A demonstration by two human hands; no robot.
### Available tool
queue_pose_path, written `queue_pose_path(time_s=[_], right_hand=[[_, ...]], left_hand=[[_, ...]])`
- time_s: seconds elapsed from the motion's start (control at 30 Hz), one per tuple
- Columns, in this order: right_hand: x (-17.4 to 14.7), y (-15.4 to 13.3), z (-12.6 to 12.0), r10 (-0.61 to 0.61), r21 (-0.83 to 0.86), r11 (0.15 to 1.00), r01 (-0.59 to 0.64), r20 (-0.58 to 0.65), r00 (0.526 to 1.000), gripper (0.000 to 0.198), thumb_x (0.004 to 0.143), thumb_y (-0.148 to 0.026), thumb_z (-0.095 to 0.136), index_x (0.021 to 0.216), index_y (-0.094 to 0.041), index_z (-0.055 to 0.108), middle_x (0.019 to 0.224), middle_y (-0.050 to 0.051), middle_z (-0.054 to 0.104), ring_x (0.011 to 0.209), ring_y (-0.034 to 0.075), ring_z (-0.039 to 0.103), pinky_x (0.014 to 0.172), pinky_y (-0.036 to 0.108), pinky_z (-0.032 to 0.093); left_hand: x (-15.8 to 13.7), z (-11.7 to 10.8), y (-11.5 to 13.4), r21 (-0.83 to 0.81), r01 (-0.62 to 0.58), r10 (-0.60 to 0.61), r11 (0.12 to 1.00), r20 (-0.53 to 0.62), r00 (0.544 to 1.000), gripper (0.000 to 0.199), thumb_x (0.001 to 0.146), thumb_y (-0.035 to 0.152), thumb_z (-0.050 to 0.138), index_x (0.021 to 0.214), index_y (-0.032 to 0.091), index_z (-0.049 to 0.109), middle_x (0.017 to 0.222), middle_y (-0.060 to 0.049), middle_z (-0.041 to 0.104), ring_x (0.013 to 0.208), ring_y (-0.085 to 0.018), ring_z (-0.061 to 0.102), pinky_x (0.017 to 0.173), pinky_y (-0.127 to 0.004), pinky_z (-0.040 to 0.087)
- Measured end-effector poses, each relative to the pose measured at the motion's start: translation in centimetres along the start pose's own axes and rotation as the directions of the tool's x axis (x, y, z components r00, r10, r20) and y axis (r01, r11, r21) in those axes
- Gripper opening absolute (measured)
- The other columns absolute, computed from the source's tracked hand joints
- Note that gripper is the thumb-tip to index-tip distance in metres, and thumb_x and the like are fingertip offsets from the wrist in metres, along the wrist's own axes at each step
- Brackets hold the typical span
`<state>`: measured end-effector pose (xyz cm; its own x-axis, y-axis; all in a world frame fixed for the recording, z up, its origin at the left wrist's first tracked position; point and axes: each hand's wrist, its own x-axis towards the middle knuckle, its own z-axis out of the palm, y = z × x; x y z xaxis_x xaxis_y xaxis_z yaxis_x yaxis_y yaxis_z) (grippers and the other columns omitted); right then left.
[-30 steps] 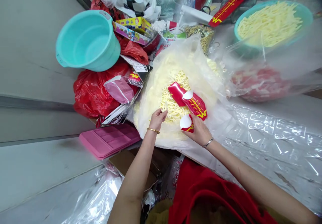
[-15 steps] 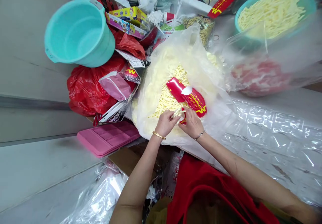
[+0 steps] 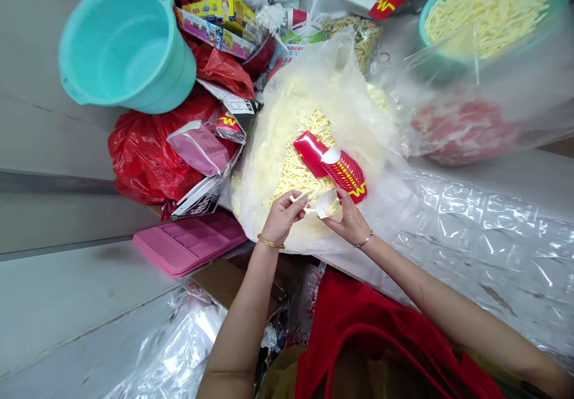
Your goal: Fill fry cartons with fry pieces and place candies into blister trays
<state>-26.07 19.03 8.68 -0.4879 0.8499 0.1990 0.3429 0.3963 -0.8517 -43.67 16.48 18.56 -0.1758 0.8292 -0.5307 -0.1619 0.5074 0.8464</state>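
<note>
My left hand [image 3: 278, 218] pinches a few pale yellow french-fry sticks [image 3: 296, 197] between thumb and fingertips. Close beside it, my right hand [image 3: 350, 219] grips a small fry carton [image 3: 324, 203], its white inside turned toward my left hand and some pale sticks at its opening. Both hands are over a big translucent plastic bag [image 3: 255, 177] holding a heap of loose fry sticks [image 3: 293, 171]. On that heap, just beyond my hands, lies a stack of nested red fry cartons [image 3: 346, 174] with yellow markings, next to more red cartons [image 3: 309, 152].
A turquoise bucket [image 3: 179, 82] stands at the left above red plastic bags [image 3: 143, 154]. Below them lies a pink plastic tray [image 3: 179, 246]. At the far right is a turquoise basin [image 3: 424, 25] of fry sticks, with a clear bag of pink-red pieces [image 3: 461, 127] in front.
My hands have moved apart, the left one drawing leftward with sticks in its fingers. In my right hand the carton now shows more of its white inside. The view has shifted slightly.
</note>
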Motion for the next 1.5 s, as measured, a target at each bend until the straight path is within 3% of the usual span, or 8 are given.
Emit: queue_pose_path(time_s=[0.2,0.43,0.77,0.87,1.0,1.23,1.37,1.5], right_hand=[[-0.5,0.1,-0.8,-0.008,0.066,0.998,0.006,0.024,1.0,0.068,0.08,-0.03,0.061,0.135,-0.019,0.023,0.131,0.015,0.044,0.122,0.027,0.044,0.1,0.046,0.041],[-0.5,-0.5,-1.0,-0.1,-0.076,0.992,0.103,0.053,0.994,0.068,0.081,-0.032,0.06,0.137,-0.017,0.025,0.129,0.016,0.045,0.12,0.029,0.043,0.099,0.049,0.041],[-0.7,-1.6,-0.9,0.014,-0.179,0.984,0.008,0.125,0.992,0.068,0.08,-0.033,0.062,0.137,-0.017,0.028,0.125,0.016,0.047,0.116,0.033,0.044,0.097,0.051,0.041],[-1.1,-1.8,-0.3,-0.001,-0.179,0.983,0.03,0.161,0.987,0.07,0.08,-0.031,0.061,0.138,-0.017,0.026,0.127,0.017,0.047,0.115,0.033,0.045,0.095,0.052,0.043],[-1.6,-1.5,0.4,0.037,-0.167,0.986,-0.012,0.147,0.988,0.069,0.078,-0.027,0.06,0.137,-0.016,0.027,0.125,0.017,0.048,0.112,0.033,0.046,0.092,0.051,0.044],[-2.7,-0.2,0.2,-0.01,-0.152,0.988,0.025,0.102,0.995,0.062,0.079,-0.02,0.055,0.136,-0.016,0.03,0.121,0.016,0.05,0.112,0.031,0.047,0.095,0.051,0.042],[-3.2,0.4,-0.1,0.008,-0.123,0.992,0.003,0.088,0.996,0.066,0.081,-0.03,0.058,0.138,-0.018,0.027,0.124,0.016,0.049,0.114,0.032,0.047,0.094,0.053,0.042],[-2.8,0.8,-0.4,0.057,-0.117,0.992,-0.052,0.046,0.997,0.07,0.079,-0.038,0.062,0.137,-0.018,0.028,0.125,0.017,0.049,0.115,0.032,0.047,0.095,0.052,0.043]], left_hand=[[-1.6,0.3,1.8,0.116,-0.005,-0.007,0.993,0.098,0.995,0.028,0.071,0.04,0.07,0.073,0.015,0.057,0.066,0.001,0.058,0.05,-0.005,0.042,0.048,-0.018,0.031],[-0.2,1.1,-0.2,0.276,-0.059,0.02,0.959,0.143,0.989,0.029,0.074,0.041,0.066,0.069,0.015,0.055,0.058,0.002,0.053,0.047,-0.005,0.041,0.046,-0.018,0.029],[0.1,0.5,-2.4,0.346,-0.098,0.072,0.933,0.087,0.994,0.031,0.078,0.035,0.064,0.101,0.016,0.056,0.071,-0.001,0.059,0.064,-0.013,0.06,0.056,-0.021,0.044],[0.0,1.5,-3.2,0.464,-0.185,0.225,0.867,-0.031,0.974,0.022,0.078,0.032,0.064,0.094,0.019,0.056,0.063,0.003,0.053,0.058,-0.011,0.054,0.056,-0.021,0.04],[-0.5,3.1,-3.9,0.59,-0.292,0.359,0.753,0.004,0.933,0.016,0.08,0.028,0.062,0.092,0.019,0.059,0.082,-0.003,0.057,0.066,-0.013,0.052,0.064,-0.025,0.041],[-1.3,5.3,-5.2,0.838,-0.265,0.342,0.477,0.1,0.934,0.017,0.084,0.018,0.051,0.07,0.019,0.062,0.077,-0.007,0.056,0.08,-0.02,0.053,0.077,-0.033,0.038],[0.1,3.8,-4.6,0.727,-0.382,0.308,0.57,0.241,0.92,0.017,0.084,0.017,0.05,0.077,0.02,0.065,0.079,-0.006,0.06,0.078,-0.018,0.055,0.076,-0.03,0.039],[3.1,0.3,-4.4,0.882,-0.168,0.388,0.441,-0.018,0.922,0.026,0.08,0.013,0.051,0.104,0.019,0.06,0.095,-0.009,0.06,0.09,-0.022,0.055,0.083,-0.033,0.038]])
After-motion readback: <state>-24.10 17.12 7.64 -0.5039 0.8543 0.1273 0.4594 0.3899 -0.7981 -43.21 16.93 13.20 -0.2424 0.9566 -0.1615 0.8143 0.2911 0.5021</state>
